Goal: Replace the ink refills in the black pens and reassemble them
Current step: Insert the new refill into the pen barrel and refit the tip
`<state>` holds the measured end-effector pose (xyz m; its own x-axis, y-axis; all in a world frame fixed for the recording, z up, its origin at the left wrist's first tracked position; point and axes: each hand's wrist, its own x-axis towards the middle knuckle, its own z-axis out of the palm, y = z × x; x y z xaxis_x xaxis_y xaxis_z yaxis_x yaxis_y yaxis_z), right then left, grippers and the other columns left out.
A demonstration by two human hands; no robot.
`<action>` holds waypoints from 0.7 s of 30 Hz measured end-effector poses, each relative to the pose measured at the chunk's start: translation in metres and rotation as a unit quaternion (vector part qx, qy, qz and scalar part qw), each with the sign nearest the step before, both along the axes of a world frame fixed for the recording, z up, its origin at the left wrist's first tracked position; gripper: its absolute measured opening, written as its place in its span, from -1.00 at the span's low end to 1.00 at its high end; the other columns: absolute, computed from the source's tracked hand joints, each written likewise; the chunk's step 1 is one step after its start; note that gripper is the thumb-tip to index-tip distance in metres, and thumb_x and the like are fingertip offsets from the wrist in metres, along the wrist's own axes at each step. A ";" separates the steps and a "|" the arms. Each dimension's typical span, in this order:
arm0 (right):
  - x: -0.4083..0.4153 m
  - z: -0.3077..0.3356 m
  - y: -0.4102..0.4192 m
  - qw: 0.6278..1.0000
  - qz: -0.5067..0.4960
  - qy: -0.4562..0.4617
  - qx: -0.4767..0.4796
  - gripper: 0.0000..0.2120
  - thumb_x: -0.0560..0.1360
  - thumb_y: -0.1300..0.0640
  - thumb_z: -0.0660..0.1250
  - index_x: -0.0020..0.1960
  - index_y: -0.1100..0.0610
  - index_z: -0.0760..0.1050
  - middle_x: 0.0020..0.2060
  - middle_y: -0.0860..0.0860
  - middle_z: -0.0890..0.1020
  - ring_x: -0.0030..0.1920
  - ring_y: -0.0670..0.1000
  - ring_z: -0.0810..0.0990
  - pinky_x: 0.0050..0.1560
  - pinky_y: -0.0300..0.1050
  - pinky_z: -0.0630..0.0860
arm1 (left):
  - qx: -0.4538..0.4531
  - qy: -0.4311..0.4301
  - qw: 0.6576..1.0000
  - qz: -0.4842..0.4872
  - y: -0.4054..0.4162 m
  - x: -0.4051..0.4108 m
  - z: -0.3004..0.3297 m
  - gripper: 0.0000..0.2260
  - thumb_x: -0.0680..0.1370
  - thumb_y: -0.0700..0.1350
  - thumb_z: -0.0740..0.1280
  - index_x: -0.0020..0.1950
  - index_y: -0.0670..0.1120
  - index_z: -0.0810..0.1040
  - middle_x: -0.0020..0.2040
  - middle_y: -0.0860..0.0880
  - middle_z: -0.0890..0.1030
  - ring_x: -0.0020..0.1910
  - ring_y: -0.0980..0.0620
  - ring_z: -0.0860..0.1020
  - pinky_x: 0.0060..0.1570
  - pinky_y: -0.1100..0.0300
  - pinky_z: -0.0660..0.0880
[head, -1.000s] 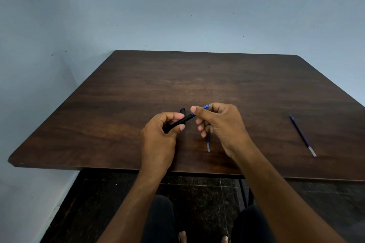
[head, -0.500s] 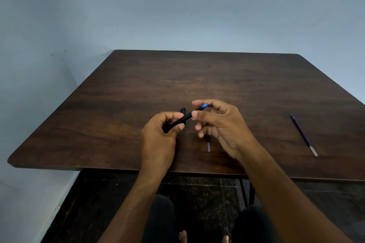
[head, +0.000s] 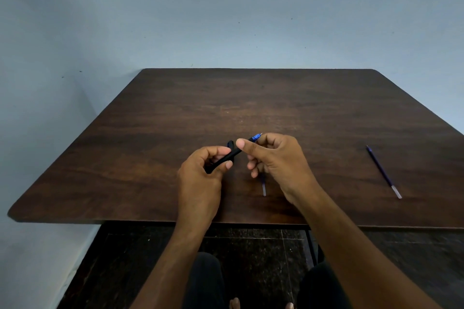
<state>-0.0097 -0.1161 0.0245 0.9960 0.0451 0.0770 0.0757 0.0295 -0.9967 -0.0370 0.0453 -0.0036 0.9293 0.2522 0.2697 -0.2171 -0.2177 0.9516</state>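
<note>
The left hand (head: 200,173) is pinching the black pen (head: 222,159) by its barrel, holding it slanted above the near middle of the dark wooden counter (head: 150,158), while the right hand (head: 273,158) is closing thumb and fingers on the pen's front end, where a blue tip (head: 256,137) is sticking out. A loose refill (head: 383,171) is lying on the counter well apart to the right, and another refill (head: 264,189) is showing partly from under the right hand.
</note>
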 end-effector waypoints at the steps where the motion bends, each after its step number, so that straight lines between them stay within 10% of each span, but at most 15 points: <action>1: 0.000 0.000 -0.002 1.000 0.012 0.012 0.026 -0.73 0.44 0.11 0.57 -0.01 0.30 0.65 -0.29 0.12 0.70 -0.32 0.13 0.62 -0.27 -0.02 0.63 | -0.001 0.001 1.000 0.000 0.000 0.000 0.000 -0.71 0.47 -0.30 0.50 0.00 0.10 0.69 -0.05 0.12 0.72 -0.01 0.23 0.66 0.01 0.33 0.56; 6: 0.001 -0.003 -0.004 0.992 0.057 0.022 0.114 -0.87 0.49 0.38 0.46 0.02 0.31 0.70 -0.27 0.13 0.71 -0.28 0.05 0.65 -0.24 -0.08 0.67 | -0.002 0.005 1.000 -0.003 0.000 0.001 -0.001 -0.72 0.47 -0.30 0.50 -0.01 0.09 0.69 -0.08 0.10 0.73 -0.05 0.19 0.67 -0.02 0.33 0.57; 14: 0.000 -0.001 0.004 0.999 -0.002 0.006 0.041 -0.79 0.43 0.15 0.57 -0.14 0.32 0.67 -0.30 0.14 0.71 -0.32 0.09 0.65 -0.27 -0.02 0.67 | -0.010 0.005 1.000 -0.007 0.001 -0.002 0.002 -0.72 0.48 -0.29 0.50 0.01 0.09 0.68 -0.05 0.10 0.73 -0.01 0.19 0.67 0.03 0.30 0.57; 21: -0.005 0.000 0.001 0.989 0.039 0.030 0.137 -0.77 0.46 0.36 0.49 0.11 0.31 0.65 -0.14 0.19 0.73 -0.23 0.10 0.69 -0.18 -0.03 0.69 | -0.025 0.001 1.000 -0.013 0.000 -0.002 0.002 -0.71 0.47 -0.31 0.49 -0.02 0.09 0.69 -0.08 0.10 0.73 -0.04 0.19 0.67 0.01 0.31 0.56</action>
